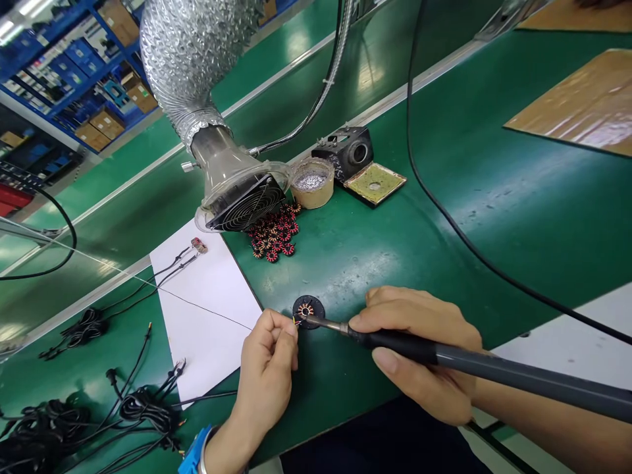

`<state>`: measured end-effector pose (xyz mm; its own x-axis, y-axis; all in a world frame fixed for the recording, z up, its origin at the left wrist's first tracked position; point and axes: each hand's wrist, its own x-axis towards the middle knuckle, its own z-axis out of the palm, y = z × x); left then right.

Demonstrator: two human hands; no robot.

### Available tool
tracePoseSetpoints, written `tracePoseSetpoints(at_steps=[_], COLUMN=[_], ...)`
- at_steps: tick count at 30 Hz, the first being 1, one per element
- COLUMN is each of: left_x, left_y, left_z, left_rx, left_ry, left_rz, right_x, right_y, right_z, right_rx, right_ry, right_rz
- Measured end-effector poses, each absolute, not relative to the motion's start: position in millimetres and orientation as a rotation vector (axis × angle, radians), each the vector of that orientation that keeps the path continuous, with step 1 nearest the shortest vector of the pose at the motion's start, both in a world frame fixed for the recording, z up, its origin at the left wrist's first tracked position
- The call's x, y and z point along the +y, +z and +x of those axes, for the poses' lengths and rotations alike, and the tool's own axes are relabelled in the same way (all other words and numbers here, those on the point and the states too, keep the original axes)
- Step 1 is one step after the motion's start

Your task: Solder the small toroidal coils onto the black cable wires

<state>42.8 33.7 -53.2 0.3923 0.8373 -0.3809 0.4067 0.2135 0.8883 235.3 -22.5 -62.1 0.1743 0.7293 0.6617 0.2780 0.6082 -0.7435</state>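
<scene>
The left hand (264, 375) and right hand (419, 352) meet over a small copper-wound toroid coil (305, 311), which lies on a round black pad (316, 304) on the green bench mat (375, 355). The coil sits just past the left fingertips (291, 329), which are pressed together, pinching a thin dark wire (212, 312) whose fine end shows right beside the coil. The right hand closes firmly around the black-and-grey handle of a soldering iron (474, 362), and the iron's metal tip (320, 322) reaches the near edge of the coil, next to the pinched wire end. A blue wrist strap (193, 453) circles the left wrist. Left of the hands, the thin wire crosses a white paper sheet (212, 355), with bundled black cables (143, 408) coiled beside it. Farther up lies a heap of red-and-black toroid coils (274, 234), directly under the clear nozzle and fan grille of a fume extractor (241, 201), which is fed by a foil duct (187, 59). Beside them stand a round tin of solder (312, 183), a yellow cleaning sponge (374, 184) and a black iron holder (343, 153). Brown cardboard (577, 102) lies at the far right, and blue shelving (64, 79) stands beyond the bench.
</scene>
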Motion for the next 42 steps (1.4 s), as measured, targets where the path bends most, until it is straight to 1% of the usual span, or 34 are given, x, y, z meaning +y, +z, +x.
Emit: tracePoseSetpoints(at_steps=[8,12,17,20,25,30,36,42], left_x=[34,37,41,42,41,31,20,18], left_y=[-54,-55,-54,-53,-53,-52,-56,-57], left_z=[42,42,43,43,43,43,42,42], left_rx=[1.212,1.179,1.153,1.16,1.167,1.207,1.228,1.241], left_ry=[0.448,0.462,0.461,0.442,0.421,0.467,0.528,0.539], left_rz=[1.358,1.274,1.192,1.185,1.221,1.414,1.541,1.575], right_x=[-20,-16,-9,-5,-1,-14,-37,-39], right_y=[-61,-67,-74,-70,-67,-62,-61,-67], right_z=[236,234,230,230,229,233,237,234], right_rx=[-1.396,-1.375,-1.316,-1.394,-1.486,-1.557,-1.478,-1.421], right_ry=[0.384,0.316,0.31,0.334,0.341,0.255,0.44,0.505], right_rz=[-0.903,-0.884,-0.988,-1.025,-1.017,-1.022,-1.062,-1.06])
